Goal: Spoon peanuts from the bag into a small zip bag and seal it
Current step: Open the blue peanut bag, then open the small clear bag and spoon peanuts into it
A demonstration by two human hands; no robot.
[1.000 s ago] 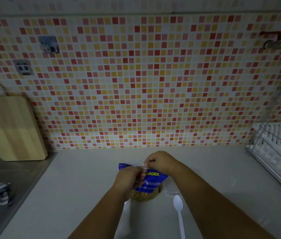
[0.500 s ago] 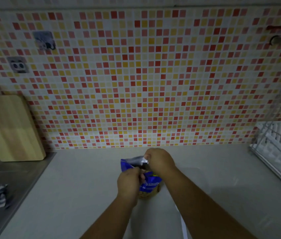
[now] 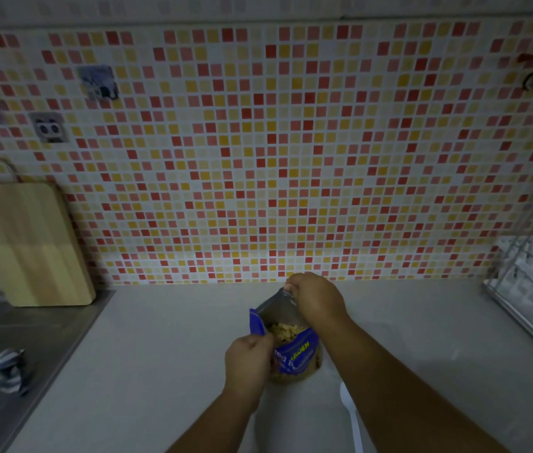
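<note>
Peanut bag stands near the countertop's back edge, its mouth now pulled open where it was closed a second ago. Left hand pinches the near lip, right hand the far one. Peanuts show, so scooping with the white plastic spoon likely comes next.

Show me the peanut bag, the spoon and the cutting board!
peanut bag (image 3: 299,349): head view, blue front label.
spoon (image 3: 344,393): head view, white bowl.
cutting board (image 3: 29,243): head view, middle of wooden face.
</note>
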